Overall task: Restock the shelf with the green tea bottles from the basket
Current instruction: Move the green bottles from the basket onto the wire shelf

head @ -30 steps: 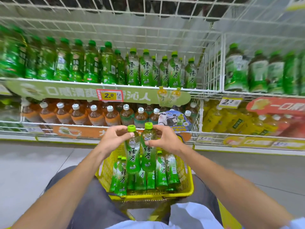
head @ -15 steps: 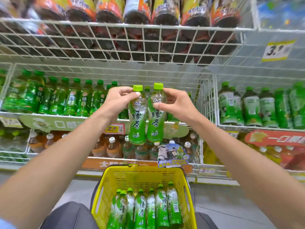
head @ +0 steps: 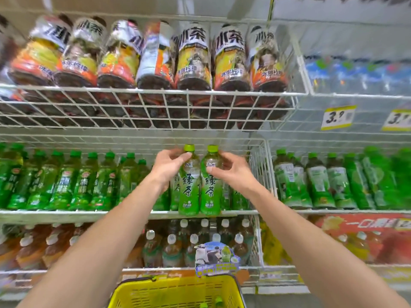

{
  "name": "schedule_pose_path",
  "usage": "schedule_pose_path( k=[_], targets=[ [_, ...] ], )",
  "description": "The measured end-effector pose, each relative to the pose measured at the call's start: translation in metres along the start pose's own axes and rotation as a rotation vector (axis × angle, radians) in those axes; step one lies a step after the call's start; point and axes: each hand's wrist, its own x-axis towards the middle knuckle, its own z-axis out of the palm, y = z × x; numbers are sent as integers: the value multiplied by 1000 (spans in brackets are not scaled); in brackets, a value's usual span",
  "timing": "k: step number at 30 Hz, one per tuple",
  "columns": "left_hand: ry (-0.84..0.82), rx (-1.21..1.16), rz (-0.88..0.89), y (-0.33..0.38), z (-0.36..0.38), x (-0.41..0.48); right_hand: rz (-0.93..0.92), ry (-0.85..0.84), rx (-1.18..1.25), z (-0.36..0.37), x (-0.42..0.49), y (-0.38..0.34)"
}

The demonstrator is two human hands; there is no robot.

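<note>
The left bottle (head: 188, 185) and right bottle (head: 210, 187) of green tea are being held upright, side by side and touching, at the front edge of the middle shelf (head: 66, 213), toward its right end. The left hand (head: 170, 167) is gripping the left bottle just under its light green cap, with fingers and thumb curled round the neck. The right hand (head: 233, 172) is clamping the right bottle at the shoulder in the same way. Both bases are hanging level with the shelf's front edge; whether they are resting on it cannot be told.

Dark green bottles (head: 66, 181) are lining the shelf to the left. Above, a wire rack (head: 133, 107) is carrying iced tea bottles (head: 193, 56) tilted forward, with a yellow price tag (head: 338, 117) to its right. Below the shelf, brown tea bottles (head: 172, 250) with white caps are standing in rows. Under the outstretched arms, the yellow basket (head: 178, 294) is sitting at the lower edge of the view, with green caps (head: 219, 300) showing inside.
</note>
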Motion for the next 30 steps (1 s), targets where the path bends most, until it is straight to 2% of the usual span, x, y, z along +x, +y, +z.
schedule_pose_path(
  k=[7, 16, 23, 27, 30],
  targets=[
    [-132, 243, 50, -4, -13, 4, 72, -25, -64, 6, 8, 10],
    [-73, 268, 85, -7, 3, 22, 84, 4, -89, 5, 29, 23],
    [-155, 225, 51, -17, 34, 50, 103, 28, -70, -17, 46, 45],
    [-197, 273, 69, -36, 43, 69, 173, 11, -38, -34, 49, 66],
    [-169, 371, 54, -48, 45, 78, 220, -1, -83, -38, 59, 87]
  ],
)
